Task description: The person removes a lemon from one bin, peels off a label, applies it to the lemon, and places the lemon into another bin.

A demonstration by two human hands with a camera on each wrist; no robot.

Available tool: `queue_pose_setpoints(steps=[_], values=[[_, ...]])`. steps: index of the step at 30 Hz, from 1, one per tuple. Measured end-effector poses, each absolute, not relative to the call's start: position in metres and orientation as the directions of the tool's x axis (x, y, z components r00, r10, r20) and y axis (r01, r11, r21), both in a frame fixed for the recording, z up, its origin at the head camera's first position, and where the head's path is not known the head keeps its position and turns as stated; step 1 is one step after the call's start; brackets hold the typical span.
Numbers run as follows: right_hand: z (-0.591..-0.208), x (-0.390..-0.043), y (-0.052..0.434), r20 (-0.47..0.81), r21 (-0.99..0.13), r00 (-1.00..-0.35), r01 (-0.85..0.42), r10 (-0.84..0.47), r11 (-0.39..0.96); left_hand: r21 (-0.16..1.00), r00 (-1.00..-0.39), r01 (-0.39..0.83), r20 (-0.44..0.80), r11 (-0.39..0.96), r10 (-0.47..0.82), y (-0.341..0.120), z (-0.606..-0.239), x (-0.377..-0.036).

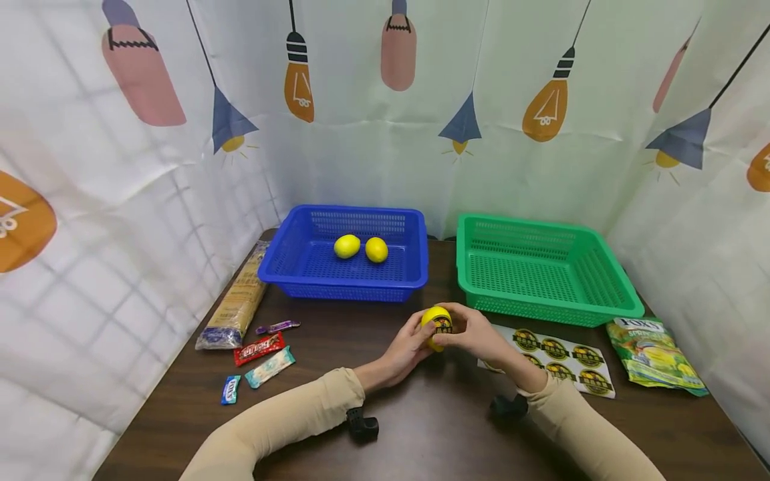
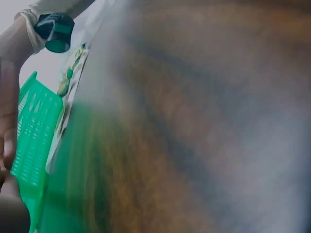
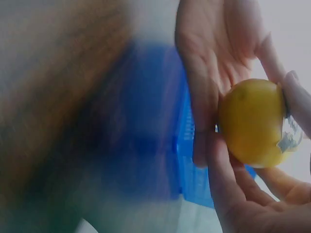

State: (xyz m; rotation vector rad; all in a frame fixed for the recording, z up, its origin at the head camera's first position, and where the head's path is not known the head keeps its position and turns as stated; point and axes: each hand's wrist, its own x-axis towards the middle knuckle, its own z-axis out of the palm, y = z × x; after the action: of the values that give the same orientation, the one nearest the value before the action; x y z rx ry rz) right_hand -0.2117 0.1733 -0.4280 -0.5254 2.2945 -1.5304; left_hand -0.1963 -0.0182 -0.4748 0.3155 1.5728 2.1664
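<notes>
A yellow lemon (image 1: 432, 315) is held between both hands over the middle of the table. A black and gold round sticker (image 1: 443, 325) sits on its side. From the left, my left hand (image 1: 402, 353) grips the fruit with thumb and fingers. On the other side, my right hand (image 1: 479, 334) pinches it, thumb at the sticker. In the right wrist view the lemon (image 3: 250, 124) shows large, with part of the sticker at its right edge. A sheet of similar stickers (image 1: 556, 357) lies partly beneath the right forearm. The left wrist view leaves the lemon out.
A blue basket (image 1: 345, 290) holds two lemons (image 1: 362, 248). Right of it stands a green basket (image 1: 541, 308). Several wrapped snacks (image 1: 260, 349) and a long tan package (image 1: 237, 300) lie at left; a green Fox's bag (image 1: 656, 354) lies at right. Patterned curtains enclose the table.
</notes>
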Motion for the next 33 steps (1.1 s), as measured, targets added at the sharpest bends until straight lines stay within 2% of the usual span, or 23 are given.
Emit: queue_pose_setpoints(steps=[6, 13, 18, 21, 28, 33], values=[[-0.405, -0.226, 0.183, -0.134, -0.918, -0.875, -0.067, -0.465, 0.391, 0.93, -0.881, -0.213, -0.05, -0.3, 0.47, -0.011, -0.47, -0.205], [-0.345, -0.251, 0.203, -0.067, -0.884, -0.901, -0.146, -0.429, 0.443, 0.94, -0.905, -0.194, -0.061, -0.282, 0.421, -0.006, -0.463, -0.226], [-0.305, -0.286, 0.221, -0.052, -0.845, -0.923, -0.162, -0.38, 0.509, 0.948, -0.906, -0.183, -0.06, -0.26, 0.42, 0.005, -0.457, -0.24], [-0.292, -0.315, 0.234, -0.079, -0.855, -0.941, -0.106, -0.33, 0.508, 0.948, -0.899, -0.198, -0.074, -0.249, 0.432, 0.017, -0.452, -0.25], [-0.309, -0.379, 0.252, -0.21, -0.91, -0.958, 0.118, -0.196, 0.398, 0.942, -0.913, -0.217, -0.103, -0.256, 0.395, 0.047, -0.44, -0.266], [-0.341, -0.395, 0.247, -0.299, -0.869, -0.946, 0.216, -0.124, 0.444, 0.934, -0.922, -0.245, -0.141, -0.26, 0.361, 0.054, -0.443, -0.267]])
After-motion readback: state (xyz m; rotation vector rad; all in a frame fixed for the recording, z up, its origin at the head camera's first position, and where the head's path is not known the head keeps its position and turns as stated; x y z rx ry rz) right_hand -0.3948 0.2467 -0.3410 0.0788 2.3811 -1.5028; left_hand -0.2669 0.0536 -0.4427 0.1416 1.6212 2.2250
